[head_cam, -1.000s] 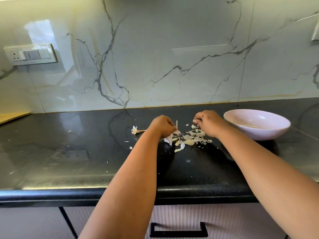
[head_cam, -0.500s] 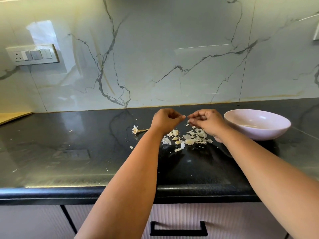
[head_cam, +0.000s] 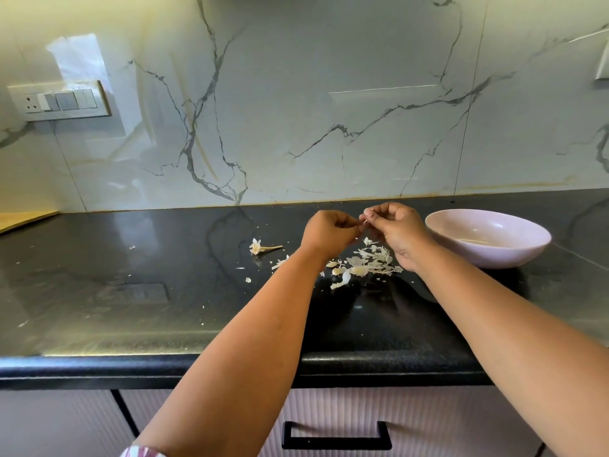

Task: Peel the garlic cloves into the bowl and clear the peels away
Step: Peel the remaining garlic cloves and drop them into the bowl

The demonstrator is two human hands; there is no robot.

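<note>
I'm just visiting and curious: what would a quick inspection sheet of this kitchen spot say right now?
Surface: black counter, glossy, with small white flecks scattered on it.
Job's things: pale bowl at the right; garlic peels piled in front of the hands; a small piece, too small to tell, pinched between both hands.
Clutter: garlic stem lying left of the pile.
Grippers: left hand and right hand raised above the pile, fingertips meeting.
Cables: nothing seen.
Surroundings: marble wall behind; switch plate at upper left; drawer handle below the counter.
</note>
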